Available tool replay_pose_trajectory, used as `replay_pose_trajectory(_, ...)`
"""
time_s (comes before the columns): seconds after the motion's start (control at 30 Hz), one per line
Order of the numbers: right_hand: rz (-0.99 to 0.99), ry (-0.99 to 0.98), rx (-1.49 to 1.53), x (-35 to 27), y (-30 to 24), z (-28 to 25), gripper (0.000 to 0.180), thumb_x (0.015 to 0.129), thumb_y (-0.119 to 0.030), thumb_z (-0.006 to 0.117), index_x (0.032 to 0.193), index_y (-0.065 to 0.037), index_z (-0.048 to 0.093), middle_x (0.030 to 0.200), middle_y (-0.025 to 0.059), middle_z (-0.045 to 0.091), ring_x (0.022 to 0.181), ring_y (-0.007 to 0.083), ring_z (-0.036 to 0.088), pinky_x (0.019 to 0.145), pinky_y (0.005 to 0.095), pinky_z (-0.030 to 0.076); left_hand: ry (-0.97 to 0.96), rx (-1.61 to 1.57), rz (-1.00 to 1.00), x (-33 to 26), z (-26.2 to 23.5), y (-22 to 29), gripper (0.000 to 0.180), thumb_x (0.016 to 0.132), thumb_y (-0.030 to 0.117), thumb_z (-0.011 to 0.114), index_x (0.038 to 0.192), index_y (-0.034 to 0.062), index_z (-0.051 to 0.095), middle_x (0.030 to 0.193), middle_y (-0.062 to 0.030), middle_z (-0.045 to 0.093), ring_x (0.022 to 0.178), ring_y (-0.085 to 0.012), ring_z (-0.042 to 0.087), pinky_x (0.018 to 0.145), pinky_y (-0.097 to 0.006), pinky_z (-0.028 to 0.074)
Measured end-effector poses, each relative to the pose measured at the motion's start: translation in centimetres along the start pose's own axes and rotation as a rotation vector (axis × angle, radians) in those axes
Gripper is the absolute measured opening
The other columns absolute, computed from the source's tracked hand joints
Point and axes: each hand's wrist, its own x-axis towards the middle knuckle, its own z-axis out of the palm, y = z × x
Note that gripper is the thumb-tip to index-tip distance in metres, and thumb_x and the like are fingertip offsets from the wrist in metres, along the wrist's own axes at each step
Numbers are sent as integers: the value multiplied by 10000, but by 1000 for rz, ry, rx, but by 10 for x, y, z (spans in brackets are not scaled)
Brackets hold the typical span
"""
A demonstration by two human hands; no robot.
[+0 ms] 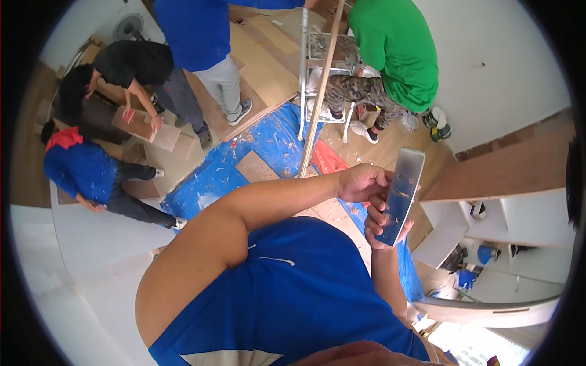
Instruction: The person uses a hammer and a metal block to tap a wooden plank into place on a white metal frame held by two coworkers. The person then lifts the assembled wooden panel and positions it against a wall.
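A flat, rectangular, silvery metal plate [401, 196] with several holes and a slot stands upright at a slight tilt in front of my chest. My left hand [362, 182] reaches across from the left, its fingers closed at the plate's left edge and partly hidden behind it. Lower down, my right hand [379, 230] grips the plate, with fingers bent round its left edge and the rest of the hand partly covered by it.
A long wooden pole [321, 91] leans beside a stepladder [302, 79], near a person in green [397, 55]. Several co-workers are at left, one handling a board [135, 124]. Blue tarp [268, 140] with debris covers the floor. White shelving [488, 222] stands at right.
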Motion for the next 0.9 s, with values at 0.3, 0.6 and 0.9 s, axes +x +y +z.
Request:
replay_pose_trajectory(0.3, 158, -41, 44, 15, 1, -15, 746, 873, -297, 706, 1503, 29, 472, 1196, 207, 504, 946, 272, 593, 766, 393, 595, 131, 1, 89, -21, -8, 6, 426, 1078, 288, 473, 1362, 23, 647, 1274, -104, 723, 1108, -243, 691, 889, -352, 575)
replay_pose_trajectory(0.6, 211, 45, 74, 37, 31, -44, 751, 882, -289, 701, 1502, 65, 466, 1231, 229, 520, 967, 273, 574, 790, 404, 591, 172, -58, 238, -70, -49, -13, 344, 1062, 256, 503, 1254, 21, 666, 1123, -129, 745, 836, -233, 708, 749, -345, 601)
replay_pose_trajectory(0.9, 336, 460, -144, 33, 63, -116, 690, 869, -282, 710, 1463, 24, 536, 1260, 207, 656, 996, 281, 652, 894, 409, 621, 769, 75, 424, -148, -136, -84, 327, 1011, 175, 626, 1267, -9, 715, 1316, -115, 697, 1224, -240, 650, 1077, -407, 514)
